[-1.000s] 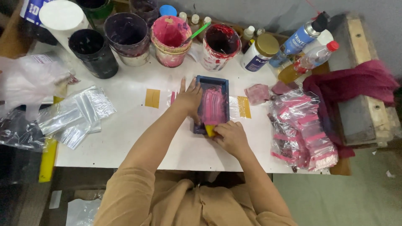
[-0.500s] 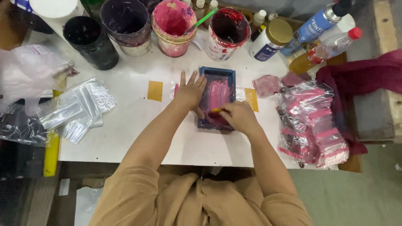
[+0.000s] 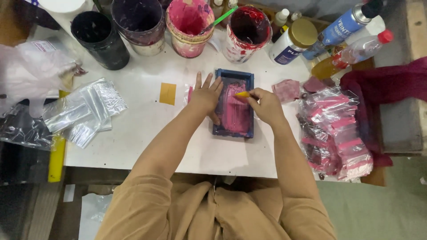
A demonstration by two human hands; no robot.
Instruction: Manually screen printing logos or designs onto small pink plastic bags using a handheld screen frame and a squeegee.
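A small blue-framed printing screen (image 3: 234, 76) smeared with pink ink lies flat on the white table (image 3: 147, 129). My left hand (image 3: 205, 97) presses on the frame's left edge, fingers spread. My right hand (image 3: 266, 105) holds a small yellow squeegee (image 3: 242, 94) against the pink ink near the screen's upper middle.
Several ink-stained pots stand along the back: a black one (image 3: 100, 39), a purple one (image 3: 138, 22), a pink one (image 3: 189, 24) and a red one (image 3: 246, 32). Bottles and a spray can (image 3: 344, 27) stand at back right. Clear bags (image 3: 82, 111) lie left, pink-printed bags (image 3: 338, 131) right.
My right hand has pushed the yellow squeegee from the near end of the screen up toward its far end. My left hand has stayed on the frame's left edge.
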